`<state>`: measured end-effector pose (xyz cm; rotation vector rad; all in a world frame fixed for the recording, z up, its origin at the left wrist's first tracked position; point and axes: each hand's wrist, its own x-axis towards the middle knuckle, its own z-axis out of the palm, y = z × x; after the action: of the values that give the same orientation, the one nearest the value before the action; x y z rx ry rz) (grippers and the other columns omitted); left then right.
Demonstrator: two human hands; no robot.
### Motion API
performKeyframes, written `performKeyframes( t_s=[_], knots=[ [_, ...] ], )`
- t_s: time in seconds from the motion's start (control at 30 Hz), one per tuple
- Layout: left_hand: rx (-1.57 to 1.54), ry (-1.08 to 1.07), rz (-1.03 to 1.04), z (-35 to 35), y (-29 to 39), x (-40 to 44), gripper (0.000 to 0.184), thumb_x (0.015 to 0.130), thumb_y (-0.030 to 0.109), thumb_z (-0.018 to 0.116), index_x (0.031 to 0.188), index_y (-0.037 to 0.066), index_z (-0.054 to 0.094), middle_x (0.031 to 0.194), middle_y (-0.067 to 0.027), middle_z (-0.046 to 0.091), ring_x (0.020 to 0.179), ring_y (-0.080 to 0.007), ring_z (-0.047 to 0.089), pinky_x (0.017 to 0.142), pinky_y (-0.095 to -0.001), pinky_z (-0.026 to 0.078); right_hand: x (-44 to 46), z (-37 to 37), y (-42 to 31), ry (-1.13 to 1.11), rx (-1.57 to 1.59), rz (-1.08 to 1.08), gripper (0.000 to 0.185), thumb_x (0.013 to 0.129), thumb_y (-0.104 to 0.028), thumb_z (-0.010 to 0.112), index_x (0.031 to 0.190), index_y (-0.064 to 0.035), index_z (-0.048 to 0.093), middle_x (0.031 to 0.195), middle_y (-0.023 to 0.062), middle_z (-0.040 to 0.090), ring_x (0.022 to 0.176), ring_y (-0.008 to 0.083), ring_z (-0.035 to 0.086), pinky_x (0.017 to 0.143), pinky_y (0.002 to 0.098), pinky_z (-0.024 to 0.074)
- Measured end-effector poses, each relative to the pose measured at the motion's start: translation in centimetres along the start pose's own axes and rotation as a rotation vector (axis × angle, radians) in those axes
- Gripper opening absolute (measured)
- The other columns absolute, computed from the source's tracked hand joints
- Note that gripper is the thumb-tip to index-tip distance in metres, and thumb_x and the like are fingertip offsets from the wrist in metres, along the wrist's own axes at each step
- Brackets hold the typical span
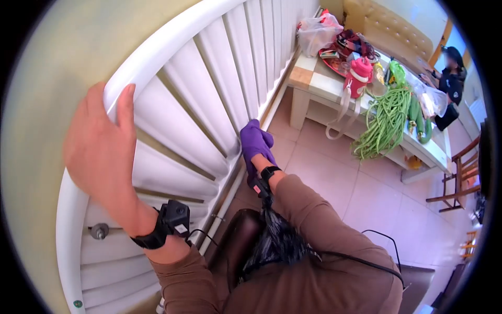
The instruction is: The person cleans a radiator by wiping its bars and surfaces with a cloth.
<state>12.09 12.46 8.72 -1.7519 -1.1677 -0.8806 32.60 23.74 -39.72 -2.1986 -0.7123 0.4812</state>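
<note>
My left hand [102, 141] is closed round the white top rail of the radiator [151, 44], its thumb on the near side and the fingers mostly behind the rail. Low down, near the radiator's bottom edge, is my right hand [259, 161], largely covered by a purple cloth [254, 138]. The cloth touches or lies very close to the lower ends of the white fins. The fingers of that hand are hidden under it. Black straps with small devices circle both wrists. Below my right wrist hangs a black plastic bag [277, 238].
A white pipe [230, 191] runs along the radiator's foot. To the right, a low table [334, 93] bears green long beans [389, 120], a pink bottle [358, 76] and plastic bags. A wooden chair [460, 175] and another person [452, 78] are farther right.
</note>
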Motion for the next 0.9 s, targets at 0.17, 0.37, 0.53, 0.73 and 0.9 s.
performKeyframes(
  t_s=[0.17,0.37,0.53,0.73,0.9],
  knots=[
    [0.005,0.055,0.099,0.4,-0.8,0.0,0.033,0.083,0.046,0.056,0.083,0.014,0.06,0.068,-0.0025,0.057,0.06,-0.0217,0.057,0.053,-0.032,0.045,-2.5,-3.3,-6.5,0.246,0.493,0.771,0.053,0.085,-0.052,0.042,0.094,-0.0016,0.058,0.088,0.0171,0.064,0.079,0.025,0.061,0.068,0.0336,0.0455],
    [0.086,0.011,0.088,0.7,-1.1,-0.3,0.039,0.085,0.051,0.051,0.081,0.013,0.059,0.065,-0.0026,0.055,0.057,-0.0209,0.056,0.05,-0.0316,0.044,4.3,-9.0,-8.2,0.009,-0.668,-0.824,0.027,0.081,-0.019,0.052,0.102,-0.0072,0.062,0.102,0.0196,0.06,0.097,0.0321,0.058,0.08,0.0356,0.0474],
    [0.061,-0.034,0.01,0.5,-0.7,-0.3,0.04,0.085,0.052,0.05,0.083,0.014,0.06,0.068,-0.0006,0.058,0.063,-0.0216,0.059,0.054,-0.0322,0.046,0.5,-18.9,-16.5,0.156,-0.076,-0.615,0.024,0.079,-0.018,0.055,0.099,-0.0062,0.062,0.097,0.0177,0.06,0.092,0.0303,0.058,0.078,0.0349,0.0475],
    [0.036,-0.274,-0.149,-0.4,0.2,0.3,0.04,0.087,0.053,0.045,0.108,0.022,0.06,0.1,-0.0017,0.063,0.089,-0.0254,0.06,0.074,-0.0352,0.047,-4.2,-17.7,-13.1,0.217,0.109,-0.51,0.022,0.078,-0.017,0.058,0.095,-0.005,0.06,0.091,0.0155,0.06,0.087,0.0281,0.059,0.075,0.0342,0.0476],
    [0.033,-0.019,-0.021,0.4,-0.3,0.1,0.03,0.085,0.044,0.055,0.097,0.018,0.062,0.087,0.0,0.063,0.077,-0.023,0.06,0.066,-0.0342,0.048,-9.4,-11.6,-8.4,0.114,0.15,-0.29,0.02,0.076,-0.017,0.062,0.092,-0.004,0.059,0.086,0.0137,0.061,0.082,0.0263,0.059,0.072,0.0336,0.0477]
  ],
)
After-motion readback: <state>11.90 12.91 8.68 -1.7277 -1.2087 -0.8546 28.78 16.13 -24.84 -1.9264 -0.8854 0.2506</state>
